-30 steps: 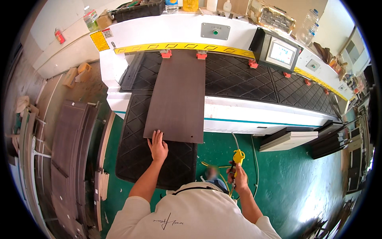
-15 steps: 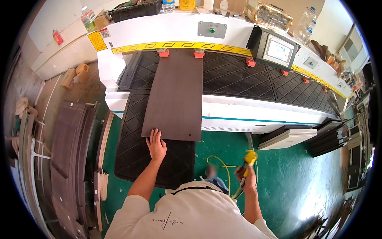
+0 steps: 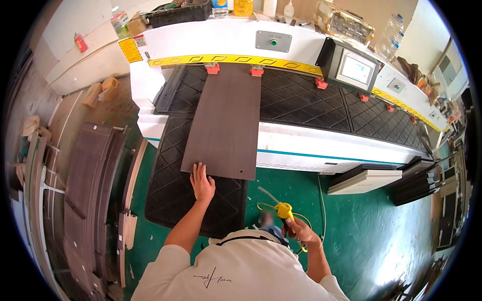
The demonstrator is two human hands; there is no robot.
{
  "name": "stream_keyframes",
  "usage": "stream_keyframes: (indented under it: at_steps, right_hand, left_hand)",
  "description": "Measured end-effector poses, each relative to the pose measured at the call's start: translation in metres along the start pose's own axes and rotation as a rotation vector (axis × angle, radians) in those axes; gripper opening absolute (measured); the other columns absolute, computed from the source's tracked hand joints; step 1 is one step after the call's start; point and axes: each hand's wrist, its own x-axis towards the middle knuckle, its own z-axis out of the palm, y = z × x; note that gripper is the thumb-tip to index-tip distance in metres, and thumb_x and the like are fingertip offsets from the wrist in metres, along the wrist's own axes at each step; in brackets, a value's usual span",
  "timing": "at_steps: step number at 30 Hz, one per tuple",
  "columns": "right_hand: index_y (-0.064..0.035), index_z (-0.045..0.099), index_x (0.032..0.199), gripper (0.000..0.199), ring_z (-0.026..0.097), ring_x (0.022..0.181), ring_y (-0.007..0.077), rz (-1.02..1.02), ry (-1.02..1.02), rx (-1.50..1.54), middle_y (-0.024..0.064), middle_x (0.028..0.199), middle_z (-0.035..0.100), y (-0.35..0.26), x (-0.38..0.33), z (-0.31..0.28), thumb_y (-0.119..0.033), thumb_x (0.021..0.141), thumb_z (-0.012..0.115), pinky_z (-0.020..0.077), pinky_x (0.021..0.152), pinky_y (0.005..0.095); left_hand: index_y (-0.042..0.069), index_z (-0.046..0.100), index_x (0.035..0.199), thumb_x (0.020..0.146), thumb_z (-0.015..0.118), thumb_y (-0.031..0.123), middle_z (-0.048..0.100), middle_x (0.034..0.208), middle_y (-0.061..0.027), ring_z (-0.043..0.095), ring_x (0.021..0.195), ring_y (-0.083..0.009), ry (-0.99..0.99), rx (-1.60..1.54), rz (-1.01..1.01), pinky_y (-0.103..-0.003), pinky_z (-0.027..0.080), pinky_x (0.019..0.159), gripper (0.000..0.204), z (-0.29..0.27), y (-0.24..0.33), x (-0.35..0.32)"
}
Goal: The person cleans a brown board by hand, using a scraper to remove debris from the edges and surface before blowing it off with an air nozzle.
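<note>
Green workshop floor lies under you while the panel (image 3: 226, 120) rests lengthwise on the machine bed (image 3: 321, 108), its near end overhanging under your flat left hand (image 3: 202, 181), and your right hand (image 3: 300, 232) grips a yellow air gun (image 3: 284, 210), unused so far.

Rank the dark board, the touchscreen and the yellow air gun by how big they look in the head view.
1. Dark board, by far the largest.
2. Touchscreen.
3. Yellow air gun in the right hand; it sits nearer the camera, so this gap is unsure.
</note>
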Motion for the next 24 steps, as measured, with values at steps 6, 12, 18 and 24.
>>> stream_keyframes:
  at_steps: [6, 12, 18, 24]
  right_hand:
    - [-0.0084, 0.057, 0.121, 0.044, 0.052, 0.068, 0.0073, 0.024, -0.024, -0.104, 0.0014, 0.086, 0.067, 0.005, 0.004, -0.011, -0.049, 0.109, 0.046, 0.0404, 0.059, 0.0235]
    - [-0.0084, 0.056, 0.117, 0.045, 0.055, 0.068, 0.0085, 0.003, 0.145, 0.033, 0.0026, 0.086, 0.067, 0.024, 0.018, -0.021, -0.051, 0.109, 0.044, 0.0413, 0.057, 0.0234]
    - [-0.0085, 0.053, 0.134, 0.05, 0.061, 0.07, 0.0117, -0.057, 0.112, 0.042, 0.0045, 0.085, 0.066, 0.031, 0.021, -0.028, -0.052, 0.109, 0.043, 0.0422, 0.056, 0.0237]
    - [-0.0103, 0.054, 0.124, 0.044, 0.061, 0.069, 0.0119, -0.218, 0.427, 0.285, 0.003, 0.084, 0.065, 0.035, 0.029, -0.031, -0.05, 0.11, 0.043, 0.041, 0.054, 0.0246]
  left_hand:
    - [0.005, 0.044, 0.147, 0.092, 0.064, 0.016, 0.04, 0.161, -0.0167, 0.029, 0.154, -0.0382, 0.041, 0.003, -0.008, -0.058, 0.026, 0.122, 0.059, 0.004, 0.002, 0.0]
    - [0.011, 0.046, 0.15, 0.094, 0.064, 0.032, 0.031, 0.164, -0.0195, 0.02, 0.155, -0.0441, -0.165, -0.011, 0.204, -0.07, 0.019, 0.118, 0.063, 0.008, 0.062, -0.021]
    - [0.015, 0.044, 0.154, 0.095, 0.064, 0.035, 0.026, 0.167, -0.0161, 0.016, 0.156, -0.0443, -0.211, 0.041, 0.301, -0.079, 0.015, 0.114, 0.065, 0.018, 0.089, -0.032]
    - [0.013, 0.051, 0.141, 0.091, 0.07, 0.04, 0.028, 0.165, -0.0172, 0.014, 0.155, -0.0481, -0.277, 0.004, 0.2, -0.085, 0.017, 0.108, 0.059, 0.016, 0.104, -0.021]
